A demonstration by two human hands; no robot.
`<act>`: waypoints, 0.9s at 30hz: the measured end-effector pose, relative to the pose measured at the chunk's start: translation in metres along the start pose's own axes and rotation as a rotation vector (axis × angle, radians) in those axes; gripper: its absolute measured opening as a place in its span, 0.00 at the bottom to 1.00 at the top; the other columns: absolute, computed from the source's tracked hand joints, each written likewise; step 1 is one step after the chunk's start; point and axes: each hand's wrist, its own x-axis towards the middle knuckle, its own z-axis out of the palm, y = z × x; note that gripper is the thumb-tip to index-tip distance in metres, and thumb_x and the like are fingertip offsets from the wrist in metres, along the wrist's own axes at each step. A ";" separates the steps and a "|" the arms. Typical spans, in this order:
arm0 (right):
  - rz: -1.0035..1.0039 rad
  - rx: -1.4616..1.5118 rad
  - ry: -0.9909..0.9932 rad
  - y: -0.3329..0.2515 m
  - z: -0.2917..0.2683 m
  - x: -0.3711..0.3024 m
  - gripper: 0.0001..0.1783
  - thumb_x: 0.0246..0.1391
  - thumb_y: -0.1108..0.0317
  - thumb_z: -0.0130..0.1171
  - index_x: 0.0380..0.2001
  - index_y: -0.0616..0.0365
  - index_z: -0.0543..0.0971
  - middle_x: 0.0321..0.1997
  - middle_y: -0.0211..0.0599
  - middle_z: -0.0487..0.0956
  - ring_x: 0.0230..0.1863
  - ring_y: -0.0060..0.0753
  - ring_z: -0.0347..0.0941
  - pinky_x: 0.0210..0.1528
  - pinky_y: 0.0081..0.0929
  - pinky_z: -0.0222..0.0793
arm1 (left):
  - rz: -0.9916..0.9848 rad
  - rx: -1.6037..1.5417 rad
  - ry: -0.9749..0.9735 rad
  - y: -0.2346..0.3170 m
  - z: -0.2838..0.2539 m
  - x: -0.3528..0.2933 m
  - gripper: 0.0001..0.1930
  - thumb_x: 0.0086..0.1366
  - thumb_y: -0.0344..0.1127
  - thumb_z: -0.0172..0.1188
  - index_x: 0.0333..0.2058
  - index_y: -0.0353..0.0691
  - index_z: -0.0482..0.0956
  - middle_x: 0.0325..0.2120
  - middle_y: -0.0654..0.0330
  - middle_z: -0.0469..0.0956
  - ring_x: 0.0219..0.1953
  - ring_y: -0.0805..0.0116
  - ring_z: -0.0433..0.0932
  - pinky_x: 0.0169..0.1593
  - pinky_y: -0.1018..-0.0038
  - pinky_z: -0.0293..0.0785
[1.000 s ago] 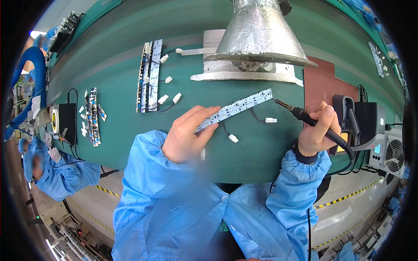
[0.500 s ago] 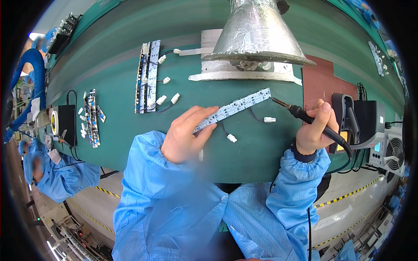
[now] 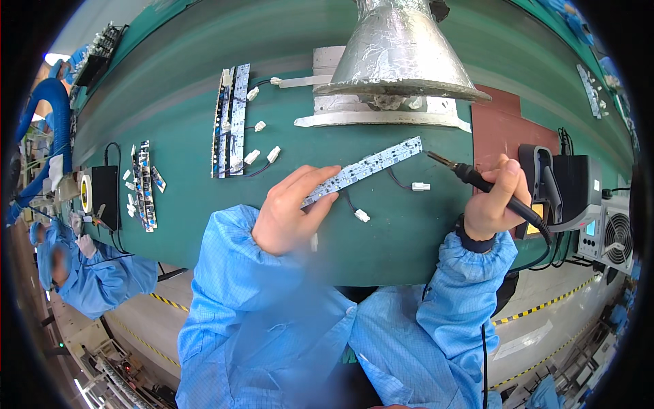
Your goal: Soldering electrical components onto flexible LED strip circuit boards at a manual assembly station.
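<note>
My left hand (image 3: 294, 208) pinches the near left end of a long white circuit board strip (image 3: 375, 165), which slants up to the right over the green mat. Small dark parts dot its face. Two short leads run from its lower edge to white connectors (image 3: 362, 215), which lie on the mat. In my right hand (image 3: 501, 198) is a black soldering iron (image 3: 470, 175), gripped like a pen. Its metal tip points left, a small gap from the board's far right end. Part of the board's left end is hidden under my fingers.
Beyond the board stands a foil-covered fume hood (image 3: 407, 54). More circuit strips (image 3: 230, 123) with white connectors lie to the left, and others (image 3: 145, 187) farther left. A soldering station (image 3: 572, 191) sits at right beside a brown mat (image 3: 504, 129). A co-worker (image 3: 95, 269) is at far left.
The soldering iron's tip has shifted very slightly away from the board's right end. Both hands otherwise keep nearly the same place and grip.
</note>
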 end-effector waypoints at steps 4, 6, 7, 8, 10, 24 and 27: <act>0.017 0.079 0.169 0.003 -0.003 0.007 0.25 0.64 0.62 0.52 0.15 0.67 0.72 0.14 0.32 0.70 0.17 0.21 0.62 0.22 0.22 0.56 | -0.001 -0.005 0.005 -0.001 -0.001 0.001 0.19 0.56 0.21 0.65 0.48 0.30 0.80 0.36 0.47 0.81 0.37 0.54 0.81 0.42 0.69 0.76; -0.006 0.122 0.216 0.006 0.000 0.010 0.26 0.64 0.62 0.52 0.13 0.65 0.68 0.15 0.31 0.68 0.19 0.20 0.59 0.22 0.22 0.54 | 0.003 -0.006 0.005 0.000 -0.002 0.001 0.19 0.56 0.21 0.65 0.48 0.30 0.80 0.36 0.47 0.81 0.36 0.54 0.81 0.42 0.69 0.76; -0.007 0.125 0.219 0.003 0.001 0.009 0.26 0.64 0.62 0.52 0.13 0.65 0.68 0.15 0.31 0.68 0.19 0.20 0.59 0.22 0.22 0.54 | 0.008 0.010 0.011 0.001 -0.004 -0.001 0.19 0.55 0.21 0.66 0.48 0.30 0.79 0.35 0.48 0.80 0.35 0.55 0.81 0.41 0.69 0.75; 0.020 0.114 0.196 0.000 0.000 0.009 0.26 0.64 0.62 0.52 0.13 0.65 0.67 0.14 0.31 0.67 0.19 0.20 0.59 0.22 0.21 0.52 | 0.013 0.026 0.016 0.002 -0.006 -0.002 0.20 0.55 0.21 0.66 0.48 0.29 0.79 0.35 0.48 0.80 0.35 0.56 0.80 0.41 0.69 0.75; 0.047 0.107 0.178 -0.002 0.001 0.009 0.26 0.64 0.63 0.52 0.13 0.64 0.67 0.14 0.30 0.66 0.19 0.19 0.58 0.21 0.21 0.51 | 0.008 0.057 0.016 0.009 -0.019 -0.007 0.20 0.55 0.21 0.66 0.49 0.29 0.79 0.34 0.48 0.80 0.34 0.56 0.80 0.40 0.70 0.75; 0.098 0.185 0.136 0.005 -0.008 0.003 0.23 0.66 0.65 0.52 0.17 0.65 0.70 0.19 0.30 0.67 0.27 0.24 0.65 0.39 0.26 0.67 | -0.340 -0.018 0.731 -0.066 -0.113 -0.045 0.18 0.68 0.34 0.61 0.54 0.35 0.77 0.37 0.62 0.82 0.32 0.81 0.72 0.36 0.82 0.69; 0.093 0.181 0.089 0.006 -0.009 0.004 0.22 0.66 0.66 0.51 0.17 0.64 0.70 0.18 0.29 0.67 0.26 0.22 0.64 0.39 0.24 0.68 | -0.268 0.148 0.586 -0.113 -0.107 -0.031 0.18 0.68 0.37 0.62 0.53 0.35 0.77 0.46 0.58 0.78 0.41 0.73 0.74 0.45 0.76 0.70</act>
